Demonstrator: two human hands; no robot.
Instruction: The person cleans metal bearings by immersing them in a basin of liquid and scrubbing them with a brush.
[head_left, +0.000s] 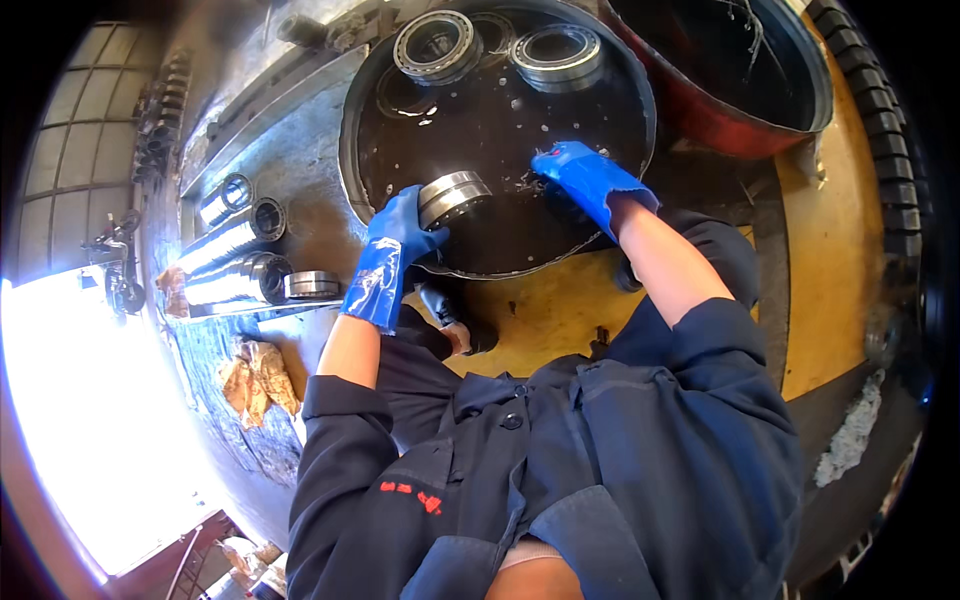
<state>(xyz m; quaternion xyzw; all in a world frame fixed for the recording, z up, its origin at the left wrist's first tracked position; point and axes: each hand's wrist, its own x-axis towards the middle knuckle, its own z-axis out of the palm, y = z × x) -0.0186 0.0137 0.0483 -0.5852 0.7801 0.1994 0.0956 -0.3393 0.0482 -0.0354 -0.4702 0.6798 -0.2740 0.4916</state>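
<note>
Blue rubber gloves cover both hands, which reach over a round drum [350, 170] of dark liquid. A shiny metal bearing [458, 198] sits tilted at the liquid's near left, gripped at its left side by my left hand [398, 235]. To its right, my right hand [592, 182] is held low over the liquid, fingers curled; whatever they hold is hidden. Toward the far side, a second bearing [437, 70] and a third bearing [565, 76] stand partly out of the liquid, apart from both hands.
Rows of stacked bearings [235, 255] lie in a metal tray on the left, with a single bearing [312, 285] beside them. A crumpled brown rag [258, 385] lies nearer me. A red drum [745, 130] stands at the far right, beside yellow flooring [825, 290].
</note>
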